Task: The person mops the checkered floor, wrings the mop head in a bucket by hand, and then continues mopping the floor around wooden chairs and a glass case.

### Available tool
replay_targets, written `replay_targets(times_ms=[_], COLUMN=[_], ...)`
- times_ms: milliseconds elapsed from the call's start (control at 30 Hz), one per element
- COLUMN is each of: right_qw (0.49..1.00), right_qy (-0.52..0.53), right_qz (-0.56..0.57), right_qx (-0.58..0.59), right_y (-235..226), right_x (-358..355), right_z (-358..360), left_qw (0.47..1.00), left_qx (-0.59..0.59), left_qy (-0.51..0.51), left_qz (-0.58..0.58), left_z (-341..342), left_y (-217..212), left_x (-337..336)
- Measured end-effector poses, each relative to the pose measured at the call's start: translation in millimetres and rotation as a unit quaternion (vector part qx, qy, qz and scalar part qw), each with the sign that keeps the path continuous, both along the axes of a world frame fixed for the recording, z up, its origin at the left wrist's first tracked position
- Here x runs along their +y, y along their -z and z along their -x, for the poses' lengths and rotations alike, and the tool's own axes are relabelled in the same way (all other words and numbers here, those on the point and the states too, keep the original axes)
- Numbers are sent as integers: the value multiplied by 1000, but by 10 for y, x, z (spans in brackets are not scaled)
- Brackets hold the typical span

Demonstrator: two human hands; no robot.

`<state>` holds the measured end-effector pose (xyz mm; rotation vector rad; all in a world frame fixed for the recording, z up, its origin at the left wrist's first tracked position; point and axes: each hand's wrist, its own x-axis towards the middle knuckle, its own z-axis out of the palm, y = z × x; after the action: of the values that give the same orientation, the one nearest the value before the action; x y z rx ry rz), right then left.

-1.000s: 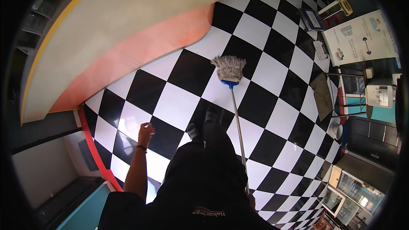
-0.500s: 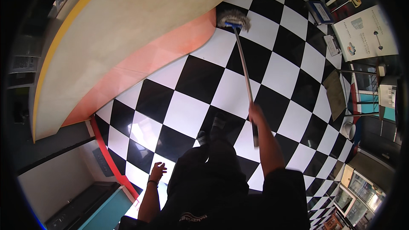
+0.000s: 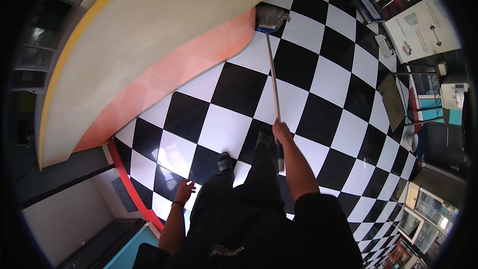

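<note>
Gripping the mop handle (image 3: 273, 77) near its upper end, my right hand (image 3: 280, 132) is closed fully around the pale shaft, arm extended forward over the floor. From that grip the handle runs straight away from me to the mop head (image 3: 271, 18), a bundle of grey-white strands in a blue clamp, which rests on the checkered floor (image 3: 318, 74) at the far end, touching the edge of the orange base (image 3: 199, 65) of the curved counter (image 3: 149, 30). A short stub of the handle continues below the grip, toward my body. My left hand (image 3: 185, 190) hangs well apart from the handle, on the far side of my legs from the grip, fingers loosely spread and holding nothing; a dark band sits on its wrist. Between the two hands, just beside the grip, my two shoes (image 3: 225, 161) stand on black and white tiles. Beyond the mop head and off to the grip's right, a white sign board (image 3: 423, 27) stands on the floor.
</note>
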<state>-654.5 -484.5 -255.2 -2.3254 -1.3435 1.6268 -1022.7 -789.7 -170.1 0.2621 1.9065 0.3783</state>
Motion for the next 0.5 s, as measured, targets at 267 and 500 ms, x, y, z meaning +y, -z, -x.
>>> replay_targets(times_ms=[267, 500], right_qw=[991, 979], right_qy=[-93, -74], right_qz=[53, 139], right_qx=[-82, -126], right_y=[-490, -993], right_x=[-3086, -5696], right_z=[-155, -299], left_qw=[999, 999], left_qx=[-21, 9], left_qy=[12, 24], left_qz=[36, 45], left_z=[1093, 1730], left_y=[496, 557], left_x=[-306, -650])
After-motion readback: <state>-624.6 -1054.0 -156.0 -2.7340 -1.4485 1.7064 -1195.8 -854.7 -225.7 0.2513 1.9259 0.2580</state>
